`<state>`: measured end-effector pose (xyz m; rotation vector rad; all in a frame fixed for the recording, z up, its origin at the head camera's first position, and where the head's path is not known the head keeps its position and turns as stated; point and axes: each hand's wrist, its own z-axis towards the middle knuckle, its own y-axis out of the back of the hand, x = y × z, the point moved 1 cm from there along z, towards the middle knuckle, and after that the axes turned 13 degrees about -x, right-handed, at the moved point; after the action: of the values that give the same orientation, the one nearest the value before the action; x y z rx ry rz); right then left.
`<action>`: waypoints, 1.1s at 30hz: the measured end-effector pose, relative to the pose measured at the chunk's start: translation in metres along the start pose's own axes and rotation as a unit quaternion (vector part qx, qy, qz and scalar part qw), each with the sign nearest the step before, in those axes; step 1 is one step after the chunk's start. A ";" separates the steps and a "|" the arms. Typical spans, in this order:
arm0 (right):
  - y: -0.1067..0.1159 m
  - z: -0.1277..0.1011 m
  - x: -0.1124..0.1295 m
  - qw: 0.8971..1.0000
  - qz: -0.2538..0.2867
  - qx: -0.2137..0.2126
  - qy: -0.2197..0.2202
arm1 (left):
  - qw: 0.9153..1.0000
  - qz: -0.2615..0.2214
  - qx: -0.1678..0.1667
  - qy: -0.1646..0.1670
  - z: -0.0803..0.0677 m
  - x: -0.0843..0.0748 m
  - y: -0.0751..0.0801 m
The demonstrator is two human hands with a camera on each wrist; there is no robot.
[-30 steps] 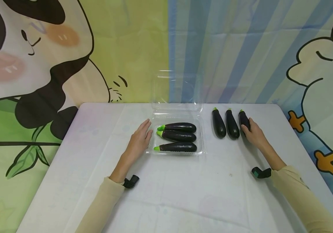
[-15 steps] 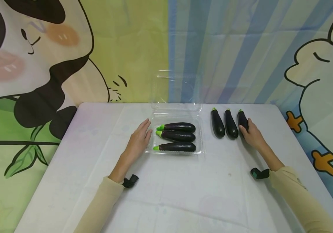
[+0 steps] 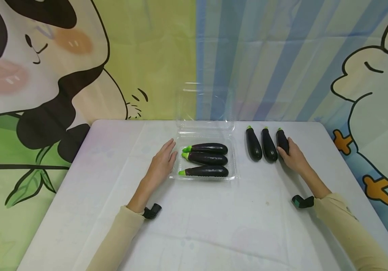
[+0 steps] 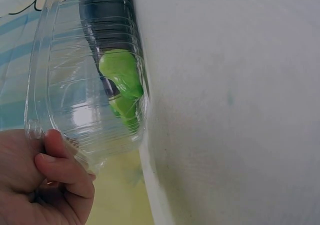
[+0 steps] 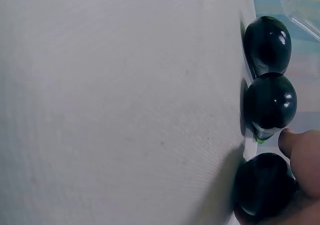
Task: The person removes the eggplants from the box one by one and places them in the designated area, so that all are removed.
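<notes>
A clear plastic clamshell box (image 3: 236,165) lies open at the table's middle, lid (image 3: 205,101) upright behind it, with three dark purple eggplants (image 3: 206,159) side by side inside. My left hand (image 3: 162,162) rests against the box's left edge, fingers on its rim (image 4: 37,130); green stems (image 4: 121,80) show through the plastic. To the right three more eggplants lie in a row: left (image 3: 253,144), middle (image 3: 269,145), right (image 3: 282,140). My right hand (image 3: 293,155) grips the rightmost one (image 5: 262,190), thumb (image 5: 295,150) on top.
The white cloth-covered table (image 3: 200,226) ends at a cartoon backdrop (image 3: 45,67) close behind the box. A small dark wrist camera sits on each forearm, left (image 3: 152,210) and right (image 3: 301,201).
Almost nothing has moved. My right hand has closed slightly tighter round the rightmost eggplant; the left hand stays at the box's edge.
</notes>
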<state>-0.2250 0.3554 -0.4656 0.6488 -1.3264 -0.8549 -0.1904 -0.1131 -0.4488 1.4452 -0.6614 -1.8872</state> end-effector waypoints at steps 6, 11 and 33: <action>0.020 0.002 0.014 0.997 0.028 -0.073 0.023 | 1.000 -0.006 0.002 0.003 -0.001 -0.001 -0.001; 0.039 0.002 0.056 0.989 0.048 -0.120 0.067 | 1.000 -0.002 0.003 0.004 -0.001 -0.002 0.001; 0.013 -0.036 0.173 0.964 0.056 0.076 0.247 | 1.000 -0.006 0.001 0.001 -0.001 -0.001 0.001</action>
<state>-0.1825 0.2161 -0.3643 0.8354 -0.9668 -0.4589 -0.1894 -0.1126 -0.4478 1.4554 -0.6540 -1.8948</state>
